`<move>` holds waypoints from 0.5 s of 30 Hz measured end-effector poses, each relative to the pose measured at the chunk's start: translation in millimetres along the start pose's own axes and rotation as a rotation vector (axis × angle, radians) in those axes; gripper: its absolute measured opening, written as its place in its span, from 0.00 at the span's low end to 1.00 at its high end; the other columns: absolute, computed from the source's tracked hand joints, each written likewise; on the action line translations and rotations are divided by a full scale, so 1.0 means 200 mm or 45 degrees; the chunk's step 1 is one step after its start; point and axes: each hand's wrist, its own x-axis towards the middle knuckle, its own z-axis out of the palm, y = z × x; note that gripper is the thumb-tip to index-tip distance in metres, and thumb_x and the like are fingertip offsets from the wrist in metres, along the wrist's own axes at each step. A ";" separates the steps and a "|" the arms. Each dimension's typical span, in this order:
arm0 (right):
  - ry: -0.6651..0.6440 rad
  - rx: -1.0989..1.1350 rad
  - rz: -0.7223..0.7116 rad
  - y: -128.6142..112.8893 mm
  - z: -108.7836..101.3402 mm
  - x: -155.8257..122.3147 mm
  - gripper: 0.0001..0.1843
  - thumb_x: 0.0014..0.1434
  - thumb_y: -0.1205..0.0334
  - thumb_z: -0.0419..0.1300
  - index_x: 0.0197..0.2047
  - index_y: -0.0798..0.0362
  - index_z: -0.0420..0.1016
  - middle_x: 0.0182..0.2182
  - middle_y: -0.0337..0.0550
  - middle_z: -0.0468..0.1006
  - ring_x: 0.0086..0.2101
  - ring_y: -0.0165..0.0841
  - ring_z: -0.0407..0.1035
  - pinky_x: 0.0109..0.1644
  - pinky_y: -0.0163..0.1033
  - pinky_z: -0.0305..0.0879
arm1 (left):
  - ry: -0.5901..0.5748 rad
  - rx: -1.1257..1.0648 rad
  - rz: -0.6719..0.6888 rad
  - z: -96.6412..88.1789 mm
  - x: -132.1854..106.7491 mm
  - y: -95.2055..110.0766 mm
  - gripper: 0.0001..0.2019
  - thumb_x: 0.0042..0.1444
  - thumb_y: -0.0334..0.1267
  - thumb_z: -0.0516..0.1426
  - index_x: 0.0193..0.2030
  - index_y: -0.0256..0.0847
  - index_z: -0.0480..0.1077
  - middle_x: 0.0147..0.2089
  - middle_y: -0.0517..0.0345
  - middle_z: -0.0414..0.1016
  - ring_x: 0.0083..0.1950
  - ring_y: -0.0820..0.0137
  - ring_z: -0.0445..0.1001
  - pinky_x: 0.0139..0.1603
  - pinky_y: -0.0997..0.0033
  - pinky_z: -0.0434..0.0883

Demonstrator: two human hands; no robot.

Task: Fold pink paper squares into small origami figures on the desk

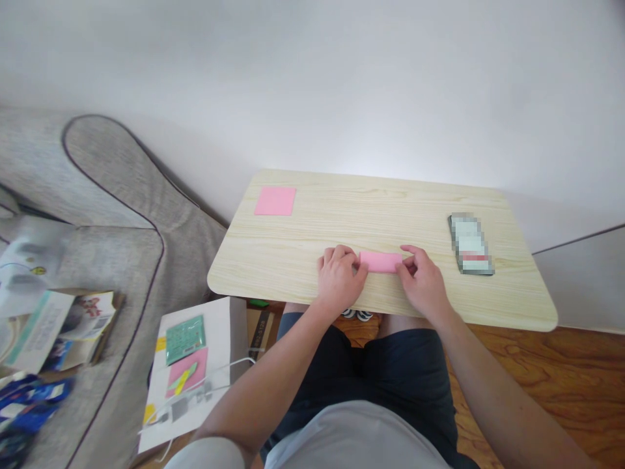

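Apparently mid-fold, the left hand (340, 277) and right hand (422, 280) held the ends of a narrow pink paper strip (380, 262).
It lay near the front of the pale wood-grain table (371, 212); even pressing seemed called for.

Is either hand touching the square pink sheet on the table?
No, the left hand and right hand are at the pink strip, away from that square sheet.

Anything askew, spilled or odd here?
At right on the table, the phone-like object looks odd: blocky pixelation covers its top. No spill shows; the pink strip between left hand and right hand looks intact.
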 end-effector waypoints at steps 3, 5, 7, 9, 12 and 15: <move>0.002 -0.043 -0.029 0.00 0.01 0.00 0.23 0.65 0.56 0.57 0.62 0.49 0.71 0.36 0.43 0.81 0.37 0.41 0.73 0.45 0.47 0.67 | -0.018 0.006 -0.025 -0.01 0.00 0.01 0.09 0.65 0.44 0.60 0.35 0.45 0.74 0.54 0.55 0.76 0.59 0.58 0.68 0.60 0.52 0.64; 0.005 -0.076 -0.052 0.00 0.01 0.01 0.23 0.66 0.56 0.57 0.62 0.49 0.71 0.37 0.44 0.81 0.37 0.41 0.73 0.46 0.48 0.67 | -0.037 0.014 -0.036 -0.01 0.01 0.01 0.09 0.66 0.44 0.60 0.35 0.45 0.74 0.54 0.54 0.76 0.60 0.58 0.68 0.60 0.52 0.64; 0.005 -0.119 -0.071 0.00 0.02 0.01 0.22 0.66 0.56 0.56 0.62 0.49 0.71 0.38 0.45 0.81 0.38 0.42 0.73 0.47 0.48 0.67 | -0.050 0.018 -0.045 -0.02 0.01 0.02 0.09 0.66 0.44 0.60 0.36 0.45 0.74 0.55 0.54 0.75 0.60 0.58 0.68 0.60 0.52 0.64; -0.005 -0.173 -0.084 0.00 0.02 0.02 0.22 0.67 0.56 0.55 0.63 0.49 0.70 0.38 0.46 0.81 0.39 0.43 0.73 0.48 0.50 0.66 | -0.052 0.012 -0.048 -0.02 0.01 0.02 0.08 0.66 0.44 0.60 0.36 0.45 0.74 0.54 0.54 0.75 0.59 0.57 0.68 0.60 0.51 0.64; -0.019 -0.238 -0.101 -0.02 0.02 0.02 0.22 0.69 0.56 0.53 0.63 0.49 0.70 0.39 0.47 0.82 0.41 0.46 0.73 0.49 0.51 0.65 | -0.047 -0.003 -0.047 -0.02 0.01 0.02 0.08 0.66 0.43 0.60 0.35 0.45 0.74 0.54 0.55 0.75 0.59 0.57 0.68 0.60 0.50 0.64; -0.020 -0.277 -0.117 -0.03 0.01 0.02 0.22 0.70 0.55 0.52 0.64 0.49 0.69 0.40 0.49 0.82 0.43 0.47 0.73 0.49 0.52 0.65 | -0.049 -0.010 -0.047 -0.02 0.02 0.02 0.08 0.66 0.43 0.60 0.35 0.45 0.74 0.54 0.55 0.75 0.59 0.57 0.68 0.61 0.50 0.64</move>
